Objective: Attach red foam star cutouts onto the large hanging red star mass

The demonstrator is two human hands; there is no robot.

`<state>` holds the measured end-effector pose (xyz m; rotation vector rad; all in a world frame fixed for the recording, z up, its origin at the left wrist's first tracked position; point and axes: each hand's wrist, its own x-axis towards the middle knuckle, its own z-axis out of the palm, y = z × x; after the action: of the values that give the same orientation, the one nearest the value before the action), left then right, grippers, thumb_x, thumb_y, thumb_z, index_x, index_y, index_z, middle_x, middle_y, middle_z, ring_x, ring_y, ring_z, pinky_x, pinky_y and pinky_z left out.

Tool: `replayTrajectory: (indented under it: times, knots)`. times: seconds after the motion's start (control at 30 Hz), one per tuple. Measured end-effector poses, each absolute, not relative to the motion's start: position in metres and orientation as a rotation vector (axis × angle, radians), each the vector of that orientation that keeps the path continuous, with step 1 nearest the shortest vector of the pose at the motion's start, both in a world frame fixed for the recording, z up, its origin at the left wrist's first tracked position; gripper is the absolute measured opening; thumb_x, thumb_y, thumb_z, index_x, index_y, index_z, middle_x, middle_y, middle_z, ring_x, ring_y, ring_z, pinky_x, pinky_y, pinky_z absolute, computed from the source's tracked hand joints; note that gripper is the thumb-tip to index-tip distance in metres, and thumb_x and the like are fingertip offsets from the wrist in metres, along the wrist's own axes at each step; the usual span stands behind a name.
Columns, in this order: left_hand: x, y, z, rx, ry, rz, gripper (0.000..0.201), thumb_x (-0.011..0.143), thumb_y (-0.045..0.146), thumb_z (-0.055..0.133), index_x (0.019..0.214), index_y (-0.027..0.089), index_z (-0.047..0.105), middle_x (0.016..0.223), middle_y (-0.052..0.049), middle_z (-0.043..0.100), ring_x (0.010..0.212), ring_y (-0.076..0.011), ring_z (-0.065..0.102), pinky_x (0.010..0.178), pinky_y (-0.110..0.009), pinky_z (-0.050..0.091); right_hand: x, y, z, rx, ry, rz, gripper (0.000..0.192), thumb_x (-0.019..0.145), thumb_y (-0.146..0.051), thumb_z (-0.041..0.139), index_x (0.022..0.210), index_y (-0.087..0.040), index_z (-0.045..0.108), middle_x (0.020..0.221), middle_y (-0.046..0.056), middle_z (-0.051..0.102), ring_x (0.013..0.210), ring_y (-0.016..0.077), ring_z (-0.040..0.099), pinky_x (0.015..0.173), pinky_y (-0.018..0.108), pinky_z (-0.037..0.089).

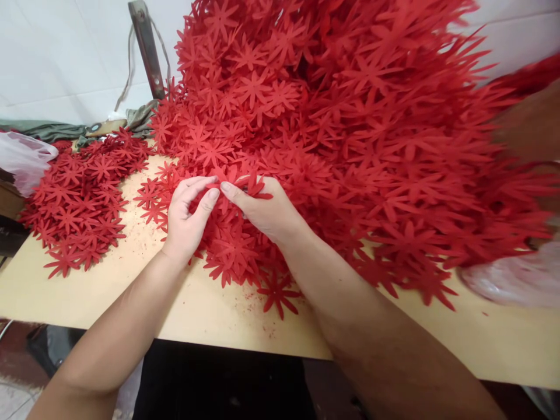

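Observation:
My left hand (187, 216) and my right hand (262, 205) meet in front of a big heap of red flower cutouts (332, 128). Between them is a red flower cutout (257, 188) with narrow petals. My right thumb presses on it, and its petals stick out past that hand. The left thumb and fingers pinch its other edge. Whether it is one layer or several stacked together I cannot tell. Below the hands more red cutouts lie on the table, one single flower (279, 293) nearest the front edge.
A smaller pile of red cutouts (87, 198) covers the left of the pale table (210, 318). A white plastic bag (27, 158) hangs at far left, clear plastic (520, 277) at right. A metal bar (147, 49) leans by the tiled wall.

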<state>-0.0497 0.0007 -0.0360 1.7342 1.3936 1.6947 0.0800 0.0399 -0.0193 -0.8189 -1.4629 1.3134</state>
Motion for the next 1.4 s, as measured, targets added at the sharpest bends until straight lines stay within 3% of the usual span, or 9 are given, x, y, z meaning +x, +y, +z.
replayTrajectory:
  times: [0.2, 0.4, 0.6, 0.8, 1.03, 1.4]
  knots:
    - [-0.0517, 0.0063, -0.0415, 1.613, 1.429, 1.737, 0.020, 0.078, 0.039, 0.062, 0.075, 0.020, 0.066, 0.087, -0.003, 0.063, 0.089, -0.0138, 0.058, 0.088, -0.029, 0.045, 0.0780, 0.0377, -0.0211, -0.743, -1.486, 1.473, 0.026, 0.070, -0.036, 0.068, 0.066, -0.019, 0.049, 0.057, -0.006, 0.047, 0.055, 0.0064, 0.043, 0.059, 0.024, 0.042]
    - [-0.0523, 0.0067, -0.0420, 1.535, 1.384, 1.741, 0.017, 0.075, 0.035, 0.066, 0.081, 0.020, 0.066, 0.086, -0.002, 0.060, 0.082, -0.0118, 0.055, 0.082, -0.026, 0.045, 0.0753, 0.0381, -0.0233, -0.770, -1.417, 1.355, 0.017, 0.069, -0.026, 0.067, 0.067, -0.018, 0.051, 0.060, -0.006, 0.049, 0.059, 0.0071, 0.046, 0.064, 0.024, 0.044]
    - [-0.0475, 0.0036, -0.0393, 1.398, 1.274, 1.712, 0.024, 0.073, 0.042, 0.067, 0.081, 0.020, 0.064, 0.084, 0.000, 0.062, 0.079, -0.0097, 0.056, 0.078, -0.024, 0.046, 0.0765, 0.0357, -0.0209, -0.785, -1.470, 1.263, 0.032, 0.071, -0.039, 0.066, 0.056, -0.018, 0.049, 0.055, -0.004, 0.046, 0.056, 0.0073, 0.042, 0.058, 0.024, 0.042]
    - [-0.0431, 0.0029, -0.0364, 1.296, 1.149, 1.637, 0.030, 0.068, 0.047, 0.070, 0.077, 0.020, 0.062, 0.077, 0.002, 0.064, 0.072, -0.0084, 0.057, 0.077, -0.024, 0.049, 0.0792, 0.0387, -0.0217, -0.797, -1.493, 1.327, 0.034, 0.067, -0.048, 0.069, 0.058, -0.018, 0.054, 0.055, -0.003, 0.050, 0.057, 0.0084, 0.044, 0.059, 0.024, 0.042]
    - [-0.0466, 0.0058, -0.0366, 1.275, 1.194, 1.687, 0.031, 0.065, 0.045, 0.074, 0.079, 0.020, 0.061, 0.079, 0.002, 0.063, 0.070, -0.0082, 0.057, 0.073, -0.023, 0.048, 0.0781, 0.0391, -0.0221, -0.751, -1.570, 1.385, 0.024, 0.068, -0.036, 0.069, 0.065, -0.017, 0.055, 0.060, -0.003, 0.051, 0.060, 0.0087, 0.046, 0.062, 0.025, 0.043]
    - [-0.0523, 0.0102, -0.0378, 1.238, 1.385, 1.669, 0.022, 0.079, 0.035, 0.061, 0.069, 0.018, 0.050, 0.067, 0.003, 0.053, 0.066, -0.0093, 0.050, 0.071, -0.023, 0.044, 0.0754, 0.0356, -0.0243, -0.753, -1.593, 1.436, 0.029, 0.065, -0.031, 0.071, 0.061, -0.017, 0.046, 0.058, -0.005, 0.046, 0.058, 0.0070, 0.041, 0.058, 0.024, 0.038]
